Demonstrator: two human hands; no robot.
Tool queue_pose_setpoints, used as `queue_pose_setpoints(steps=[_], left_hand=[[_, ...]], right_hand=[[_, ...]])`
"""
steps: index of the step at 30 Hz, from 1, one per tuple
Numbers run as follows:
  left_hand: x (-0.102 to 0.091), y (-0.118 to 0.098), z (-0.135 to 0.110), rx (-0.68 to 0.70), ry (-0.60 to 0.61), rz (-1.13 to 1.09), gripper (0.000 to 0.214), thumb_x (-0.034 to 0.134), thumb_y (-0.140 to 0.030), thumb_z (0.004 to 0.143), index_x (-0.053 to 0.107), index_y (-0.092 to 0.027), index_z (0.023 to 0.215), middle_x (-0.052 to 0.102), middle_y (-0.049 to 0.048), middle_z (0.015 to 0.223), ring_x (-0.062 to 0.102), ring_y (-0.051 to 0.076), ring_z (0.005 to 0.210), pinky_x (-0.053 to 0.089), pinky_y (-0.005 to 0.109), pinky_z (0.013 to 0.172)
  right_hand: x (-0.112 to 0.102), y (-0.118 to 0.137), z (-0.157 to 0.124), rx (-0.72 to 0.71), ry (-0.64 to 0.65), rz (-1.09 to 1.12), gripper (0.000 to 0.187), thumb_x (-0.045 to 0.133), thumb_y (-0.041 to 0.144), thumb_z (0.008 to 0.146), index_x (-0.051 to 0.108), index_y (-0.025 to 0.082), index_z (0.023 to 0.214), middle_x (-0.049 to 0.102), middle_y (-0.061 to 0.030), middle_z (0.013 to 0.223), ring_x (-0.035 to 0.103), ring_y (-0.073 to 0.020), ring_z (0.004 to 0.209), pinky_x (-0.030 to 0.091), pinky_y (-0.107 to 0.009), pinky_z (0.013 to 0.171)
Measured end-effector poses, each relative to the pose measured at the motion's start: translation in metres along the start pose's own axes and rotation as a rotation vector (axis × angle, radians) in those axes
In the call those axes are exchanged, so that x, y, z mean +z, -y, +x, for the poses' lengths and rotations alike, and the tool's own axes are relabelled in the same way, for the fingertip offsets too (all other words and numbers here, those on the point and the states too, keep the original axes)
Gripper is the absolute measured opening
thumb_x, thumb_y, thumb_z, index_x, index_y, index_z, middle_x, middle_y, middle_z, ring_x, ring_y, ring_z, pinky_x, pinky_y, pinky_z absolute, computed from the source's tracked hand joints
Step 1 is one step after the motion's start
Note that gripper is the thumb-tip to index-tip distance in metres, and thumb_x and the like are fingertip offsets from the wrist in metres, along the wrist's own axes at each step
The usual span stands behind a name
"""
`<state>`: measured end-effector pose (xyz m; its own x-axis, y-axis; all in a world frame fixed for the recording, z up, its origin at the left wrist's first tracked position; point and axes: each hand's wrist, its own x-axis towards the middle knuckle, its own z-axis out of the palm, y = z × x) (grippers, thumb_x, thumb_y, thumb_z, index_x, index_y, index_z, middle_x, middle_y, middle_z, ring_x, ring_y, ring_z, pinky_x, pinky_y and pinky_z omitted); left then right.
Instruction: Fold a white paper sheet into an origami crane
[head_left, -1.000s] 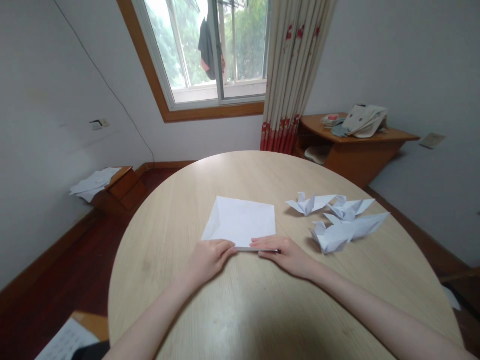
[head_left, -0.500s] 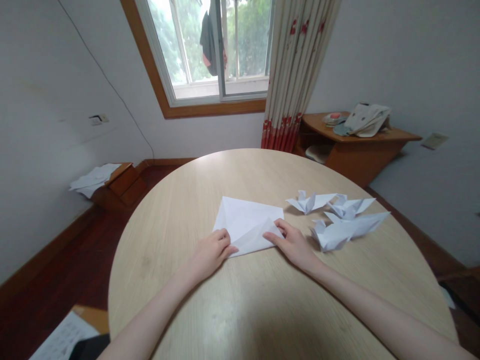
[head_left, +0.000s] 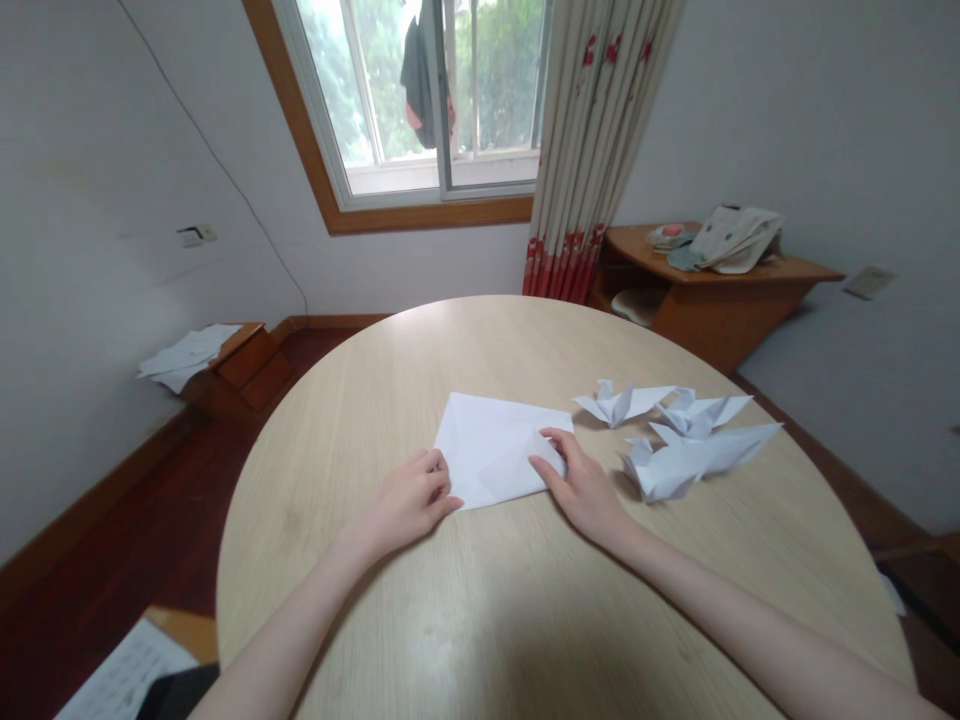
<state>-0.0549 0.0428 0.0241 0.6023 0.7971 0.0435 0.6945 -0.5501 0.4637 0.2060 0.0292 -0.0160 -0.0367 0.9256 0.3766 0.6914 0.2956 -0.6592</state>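
Observation:
A folded white sheet of paper (head_left: 495, 425) lies flat on the round wooden table, with creases and a flap along its near side. My left hand (head_left: 416, 500) is closed at the paper's lower left corner, fingers curled and thumb along the near edge. On the right side, my right hand (head_left: 577, 485) holds the paper by its flap, thumb and bent fingers on either side of a small raised part. Just right of that hand stand several folded paper cranes: one at the back (head_left: 615, 405), another behind (head_left: 697, 412) and a larger one in front (head_left: 675, 465).
The round table (head_left: 337, 420) has a pale wood top. Behind it are a window (head_left: 442, 190) and a patterned curtain (head_left: 577, 200). A corner desk (head_left: 720, 310) at the right bears a cloth bag (head_left: 739, 240). Papers (head_left: 191, 352) lie on a low cabinet at the left.
The paper has shifted slightly right, and its near flap lies flatter. My left hand has drawn a little left toward the corner. My right fingers have moved inward over the flap.

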Motion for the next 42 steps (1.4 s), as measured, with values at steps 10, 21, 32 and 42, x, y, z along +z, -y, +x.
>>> queue_pose_setpoints(steps=[10, 21, 32, 42], left_hand=[[0.006, -0.011, 0.002, 0.037, -0.004, 0.122, 0.024, 0.054, -0.028, 0.091, 0.057, -0.017, 0.070, 0.057, 0.0034, 0.090, 0.054, 0.017, 0.082, 0.043, 0.030, 0.073], [0.032, -0.033, 0.000, 0.011, -0.096, 0.203, 0.023, 0.048, -0.031, 0.095, 0.062, -0.017, 0.084, 0.058, 0.0059, 0.098, 0.055, 0.020, 0.085, 0.045, 0.035, 0.076], [0.037, -0.044, 0.002, -0.130, -0.137, 0.231, 0.027, 0.057, -0.040, 0.090, 0.061, -0.016, 0.077, 0.059, 0.0061, 0.092, 0.058, 0.022, 0.083, 0.044, 0.035, 0.073], [0.041, -0.042, 0.003, -0.152, -0.177, 0.181, 0.026, 0.062, -0.039, 0.087, 0.059, -0.018, 0.072, 0.059, 0.0037, 0.088, 0.056, 0.020, 0.084, 0.040, 0.034, 0.074]], right_hand=[[-0.002, 0.021, -0.007, -0.510, 0.004, -0.436, 0.044, 0.041, 0.015, 0.092, 0.045, 0.022, 0.135, 0.054, -0.0101, 0.135, 0.040, -0.0282, 0.131, 0.018, -0.053, 0.111], [0.005, 0.029, -0.009, -0.587, 0.161, -0.534, 0.033, 0.042, 0.025, 0.097, 0.055, 0.022, 0.127, 0.063, -0.0072, 0.127, 0.035, -0.0250, 0.136, -0.003, -0.055, 0.113], [0.004, 0.031, -0.008, -0.560, 0.203, -0.513, 0.033, 0.042, 0.024, 0.096, 0.057, 0.020, 0.125, 0.064, -0.0091, 0.123, 0.039, -0.0280, 0.133, 0.004, -0.057, 0.113], [0.006, 0.029, -0.009, -0.672, 0.135, -0.603, 0.037, 0.048, 0.016, 0.090, 0.056, 0.017, 0.126, 0.058, -0.0081, 0.134, 0.038, -0.0254, 0.132, 0.000, -0.055, 0.112]])
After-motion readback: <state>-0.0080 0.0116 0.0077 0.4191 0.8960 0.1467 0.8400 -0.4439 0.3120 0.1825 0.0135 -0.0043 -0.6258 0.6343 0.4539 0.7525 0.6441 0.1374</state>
